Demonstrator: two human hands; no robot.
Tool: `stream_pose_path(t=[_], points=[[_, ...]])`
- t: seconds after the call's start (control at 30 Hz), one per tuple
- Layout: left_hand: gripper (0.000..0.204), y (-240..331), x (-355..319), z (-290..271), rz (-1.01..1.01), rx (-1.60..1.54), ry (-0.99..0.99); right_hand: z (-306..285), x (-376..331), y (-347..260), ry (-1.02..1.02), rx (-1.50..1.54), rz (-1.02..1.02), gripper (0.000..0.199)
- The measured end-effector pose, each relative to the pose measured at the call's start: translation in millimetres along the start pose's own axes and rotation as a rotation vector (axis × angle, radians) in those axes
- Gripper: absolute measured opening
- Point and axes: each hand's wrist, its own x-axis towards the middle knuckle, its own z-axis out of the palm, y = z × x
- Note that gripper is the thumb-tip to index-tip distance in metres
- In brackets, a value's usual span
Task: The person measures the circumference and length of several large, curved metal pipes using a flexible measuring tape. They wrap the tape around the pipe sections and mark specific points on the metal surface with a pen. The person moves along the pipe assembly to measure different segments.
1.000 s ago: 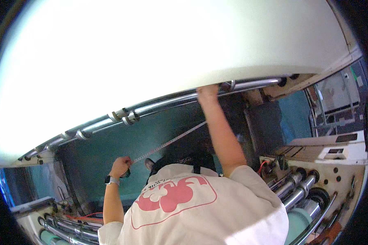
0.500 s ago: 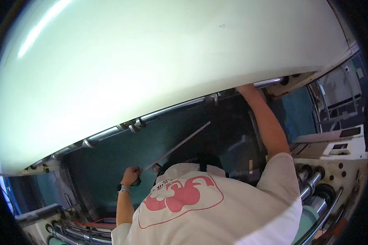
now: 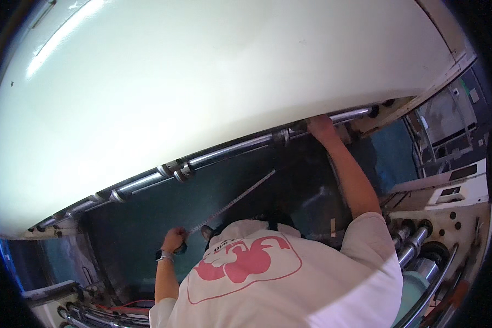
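Observation:
My left hand, with a watch on its wrist, is closed around a dark tape measure low at the left. The pale tape blade runs out from it, slanting away to the right above the dark greenish floor. Farther off on the right, my right hand is closed on a shiny metal bar along the lower edge of a big cream machine cover. Its fingertips are partly hidden at the bar and cover edge. Metal collars sit along the bar.
My white shirt with a red print fills the lower middle. Metal rollers and a curved rail stand close on the right. More metal rods and a red cable lie at lower left.
My right hand has shifted slightly left along the bar, and more of it shows below the cover. The view has moved a little. My left hand keeps hold of the tape measure.

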Motion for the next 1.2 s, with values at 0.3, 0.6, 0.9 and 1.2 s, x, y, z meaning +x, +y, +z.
stream_pose_path(t=[0.3,0.6,0.9,1.2], points=[[0.023,27.5,21.5,-13.5,0.126,0.148,-0.01,-26.4,-19.9,-20.1,0.05,0.222,-0.158,0.034],[0.022,26.3,23.9,-5.0,0.106,0.1,0.0,-45.1,-74.9,0.8,0.009,1.076,-0.26,0.022],[0.019,37.9,26.1,-22.2,0.047,0.095,-0.065,-8.1,-78.2,34.6,0.336,0.752,-0.304,0.018],[0.021,58.2,18.1,-20.8,0.011,0.164,-0.056,-2.3,-51.0,38.2,0.225,0.504,-0.222,0.023]])
